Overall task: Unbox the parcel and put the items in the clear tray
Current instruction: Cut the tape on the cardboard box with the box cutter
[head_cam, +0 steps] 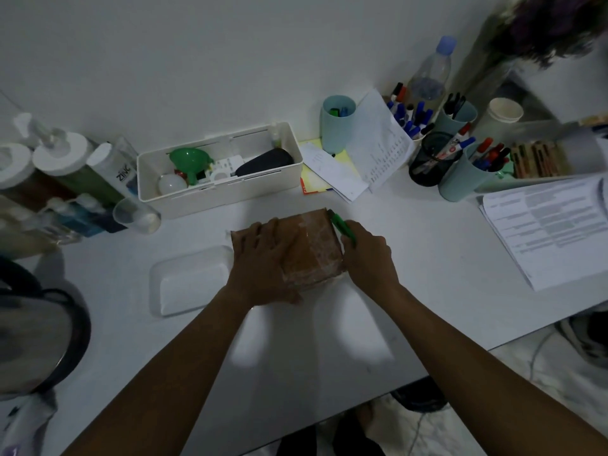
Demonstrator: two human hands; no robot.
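Note:
A brown cardboard parcel [312, 248] wrapped in clear tape lies on the white table in the middle of the view. My left hand [263, 261] rests flat on its left half, fingers spread, pressing it down. My right hand [368, 258] is closed around a green utility knife [342, 228], whose tip sits at the parcel's far right edge. The clear tray [187, 284] lies just left of the parcel, beside my left wrist, with nothing visible inside.
A white bin [220, 189] with a green funnel, a bulb and small parts stands behind the parcel. Bottles and a plastic cup [138, 215] crowd the left. Pen cups [460, 179] and loose papers [552, 232] fill the right. A dark round bowl [42, 337] sits at the near left.

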